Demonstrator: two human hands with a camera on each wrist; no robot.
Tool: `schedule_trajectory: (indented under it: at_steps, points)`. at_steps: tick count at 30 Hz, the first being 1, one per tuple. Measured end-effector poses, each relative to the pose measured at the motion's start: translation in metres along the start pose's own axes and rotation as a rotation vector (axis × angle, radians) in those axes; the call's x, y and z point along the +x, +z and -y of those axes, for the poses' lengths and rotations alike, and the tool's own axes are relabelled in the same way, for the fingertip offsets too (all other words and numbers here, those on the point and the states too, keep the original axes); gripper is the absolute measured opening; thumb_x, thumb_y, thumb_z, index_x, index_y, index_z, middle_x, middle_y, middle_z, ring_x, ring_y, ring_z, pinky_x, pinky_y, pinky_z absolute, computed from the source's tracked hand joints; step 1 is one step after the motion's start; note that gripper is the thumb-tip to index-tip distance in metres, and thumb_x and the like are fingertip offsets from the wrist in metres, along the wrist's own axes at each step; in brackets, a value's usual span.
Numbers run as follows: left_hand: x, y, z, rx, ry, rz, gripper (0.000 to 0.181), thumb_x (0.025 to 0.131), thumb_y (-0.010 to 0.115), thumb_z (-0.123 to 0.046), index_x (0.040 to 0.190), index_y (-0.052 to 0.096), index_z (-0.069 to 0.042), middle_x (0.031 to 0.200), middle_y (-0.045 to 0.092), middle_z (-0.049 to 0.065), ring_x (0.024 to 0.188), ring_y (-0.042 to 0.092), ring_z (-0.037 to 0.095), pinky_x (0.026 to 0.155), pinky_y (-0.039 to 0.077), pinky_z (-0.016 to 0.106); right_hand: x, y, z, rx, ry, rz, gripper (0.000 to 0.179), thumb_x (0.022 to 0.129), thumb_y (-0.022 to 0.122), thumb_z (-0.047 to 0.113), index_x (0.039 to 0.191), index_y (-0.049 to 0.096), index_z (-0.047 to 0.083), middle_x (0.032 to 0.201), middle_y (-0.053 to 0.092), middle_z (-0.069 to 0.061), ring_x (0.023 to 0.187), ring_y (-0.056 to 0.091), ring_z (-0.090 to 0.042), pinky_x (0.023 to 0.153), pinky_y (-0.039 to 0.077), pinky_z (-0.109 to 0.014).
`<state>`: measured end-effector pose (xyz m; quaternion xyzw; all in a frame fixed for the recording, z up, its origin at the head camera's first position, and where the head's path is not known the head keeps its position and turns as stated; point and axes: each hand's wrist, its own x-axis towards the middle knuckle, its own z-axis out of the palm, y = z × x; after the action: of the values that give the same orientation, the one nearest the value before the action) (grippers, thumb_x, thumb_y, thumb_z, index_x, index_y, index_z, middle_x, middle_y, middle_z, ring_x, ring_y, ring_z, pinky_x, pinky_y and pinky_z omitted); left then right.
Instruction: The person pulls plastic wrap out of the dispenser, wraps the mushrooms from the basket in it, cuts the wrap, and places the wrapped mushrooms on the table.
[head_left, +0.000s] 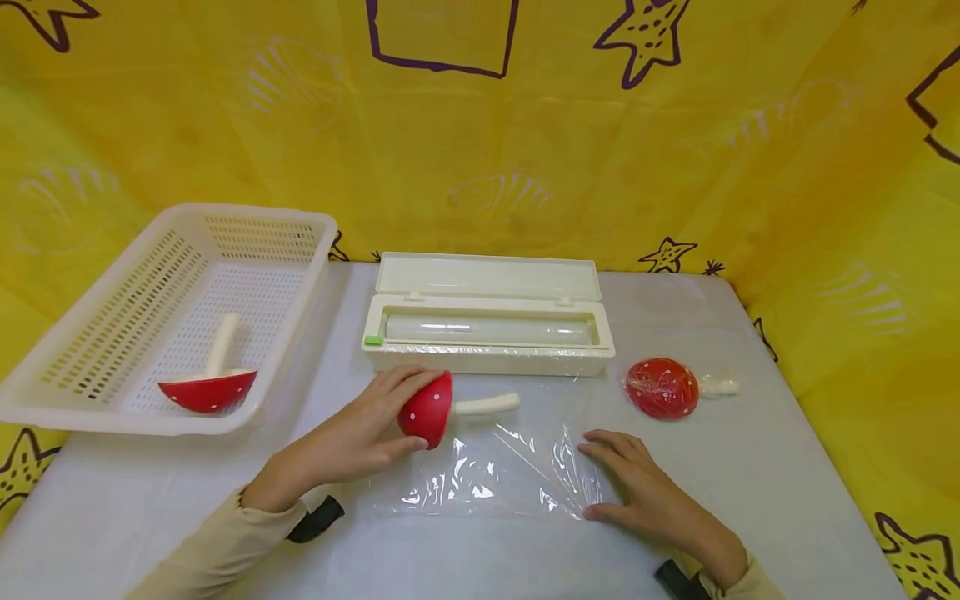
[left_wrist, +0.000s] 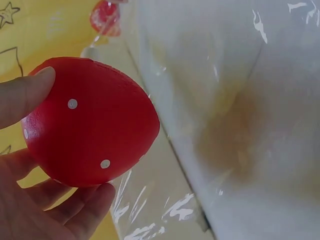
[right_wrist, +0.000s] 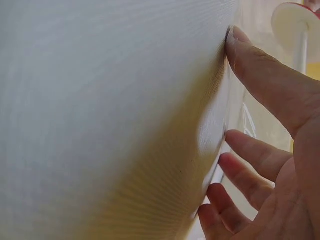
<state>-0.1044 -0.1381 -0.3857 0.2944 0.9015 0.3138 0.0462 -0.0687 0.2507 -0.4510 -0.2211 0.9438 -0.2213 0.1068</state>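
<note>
My left hand (head_left: 352, 450) grips a toy mushroom by its red, white-dotted cap (head_left: 426, 414), thumb on the near side and fingers over the far side. Its pale stem (head_left: 487, 405) points right above a sheet of clear plastic wrap (head_left: 480, 479). The left wrist view shows the mushroom cap (left_wrist: 95, 125) large, between thumb and fingers. My right hand (head_left: 648, 496) rests at the right edge of the wrap, thumb and fingers spread apart. In the right wrist view, the fingertips (right_wrist: 232, 137) of that hand touch down on the wrap and tabletop.
Behind the sheet stands a cream wrap dispenser (head_left: 487, 364), lid raised, with a film roll (head_left: 487, 327) inside. A wrapped mushroom (head_left: 663, 388) lies to the right. At left, a white slotted basket (head_left: 112, 423) holds another mushroom (head_left: 210, 393). Yellow patterned cloth (head_left: 480, 125) surrounds the table.
</note>
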Motion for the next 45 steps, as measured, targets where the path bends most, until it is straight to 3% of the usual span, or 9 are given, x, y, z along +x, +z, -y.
schedule_trajectory:
  at_steps: [5,10,27,35,40,45]
  points:
    - [0.007,0.010,-0.002,-0.016,-0.002,0.022,0.079,0.081,0.082,-0.018,0.148,0.041,-0.014,0.148,0.043,0.005,0.132,0.043,0.024,0.091,0.057,0.040,0.000,0.000,-0.001,-0.035,-0.056,-0.046,0.075,0.072,0.086,0.043,0.136,0.058,0.015,0.143,0.051,-0.005,0.130,0.045,-0.028,0.100,0.050,-0.051]
    - [0.012,0.019,-0.001,0.017,0.034,0.018,0.077,0.079,0.082,-0.018,0.146,0.043,-0.011,0.144,0.046,0.008,0.131,0.044,0.026,0.091,0.057,0.042,0.002,0.003,-0.003,-0.067,-0.120,-0.097,0.074,0.072,0.087,0.040,0.135,0.059,0.014,0.141,0.053,-0.005,0.129,0.046,-0.026,0.099,0.051,-0.050]
    - [0.021,0.036,0.000,0.120,0.070,0.026,0.082,0.076,0.084,-0.020,0.146,0.043,-0.009,0.143,0.046,0.013,0.132,0.044,0.031,0.098,0.052,0.051,0.013,0.001,0.002,-0.029,-0.042,-0.017,0.076,0.074,0.086,0.039,0.138,0.056,0.012,0.145,0.049,-0.007,0.134,0.044,-0.030,0.104,0.048,-0.051]
    - [0.016,0.037,0.004,0.097,0.040,-0.003,0.079,0.077,0.085,-0.019,0.145,0.045,-0.011,0.144,0.047,0.013,0.131,0.046,0.031,0.096,0.054,0.049,0.012,0.000,0.001,-0.016,-0.076,-0.097,0.075,0.071,0.089,0.035,0.135,0.057,0.012,0.140,0.051,-0.008,0.129,0.050,-0.029,0.102,0.050,-0.050]
    - [0.006,0.033,0.007,0.107,-0.020,-0.005,0.076,0.077,0.085,-0.020,0.143,0.048,-0.011,0.140,0.050,0.012,0.128,0.049,0.030,0.095,0.054,0.049,0.011,0.001,0.000,-0.019,-0.143,-0.151,0.059,0.072,0.088,0.032,0.123,0.063,0.017,0.131,0.054,-0.005,0.121,0.053,-0.025,0.097,0.053,-0.049]
    - [-0.006,0.026,0.011,0.119,-0.079,0.020,0.074,0.079,0.083,-0.022,0.143,0.048,-0.011,0.136,0.053,0.009,0.125,0.052,0.026,0.096,0.054,0.047,0.010,0.000,0.000,0.007,-0.227,-0.132,0.029,0.078,0.084,0.030,0.104,0.071,0.028,0.118,0.059,0.004,0.111,0.054,-0.017,0.092,0.053,-0.041]
